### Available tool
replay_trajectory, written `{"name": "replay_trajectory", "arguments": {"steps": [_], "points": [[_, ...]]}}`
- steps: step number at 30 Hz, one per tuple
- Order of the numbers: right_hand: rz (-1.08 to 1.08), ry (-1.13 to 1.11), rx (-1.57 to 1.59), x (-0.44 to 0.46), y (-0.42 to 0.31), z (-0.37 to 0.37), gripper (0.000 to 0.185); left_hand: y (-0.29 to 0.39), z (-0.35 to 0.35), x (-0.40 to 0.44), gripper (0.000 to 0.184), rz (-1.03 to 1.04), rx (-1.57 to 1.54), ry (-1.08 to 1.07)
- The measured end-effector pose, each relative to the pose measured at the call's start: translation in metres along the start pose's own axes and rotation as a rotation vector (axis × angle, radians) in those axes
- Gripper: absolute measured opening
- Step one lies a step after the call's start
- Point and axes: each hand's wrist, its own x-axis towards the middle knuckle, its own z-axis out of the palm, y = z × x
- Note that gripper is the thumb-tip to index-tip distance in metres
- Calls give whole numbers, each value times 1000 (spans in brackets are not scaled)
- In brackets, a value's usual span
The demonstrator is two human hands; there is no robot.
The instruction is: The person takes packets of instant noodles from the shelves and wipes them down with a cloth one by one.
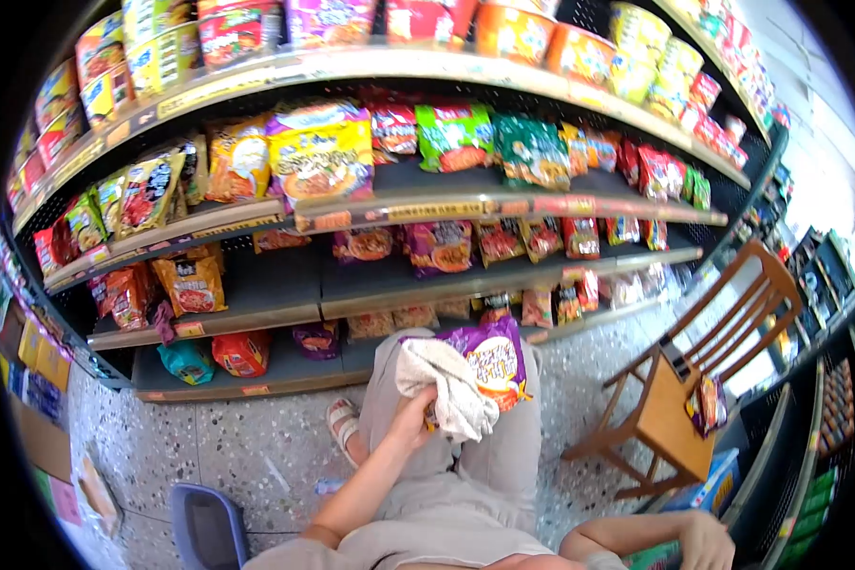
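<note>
My left hand (415, 418) is closed round a whitish cloth (442, 388), held over my lap. Partly behind the cloth, a purple noodle packet (497, 361) lies above my thigh; whether my fingers also grip it is hidden. At the lower right, my right hand (706, 543) hangs bent beside the dark shelf, its fingers curled downward and too unclear to tell what, if anything, they hold. In front of my knees, bagged noodles such as a large yellow packet (323, 157) stand on the shelves.
A wooden chair (670, 404) with a dark packet (706, 407) on its seat stands at the right. A grey-blue bin (207, 527) is on the floor at lower left. The shelf edge (389, 297) runs across in front of my knees. Cartons (43, 351) line the far left.
</note>
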Motion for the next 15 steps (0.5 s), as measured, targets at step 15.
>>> {"name": "replay_trajectory", "arguments": {"steps": [15], "points": [[1075, 306, -594, -126, 301, -25, 51, 52, 35, -36, 39, 648, 94, 374]]}}
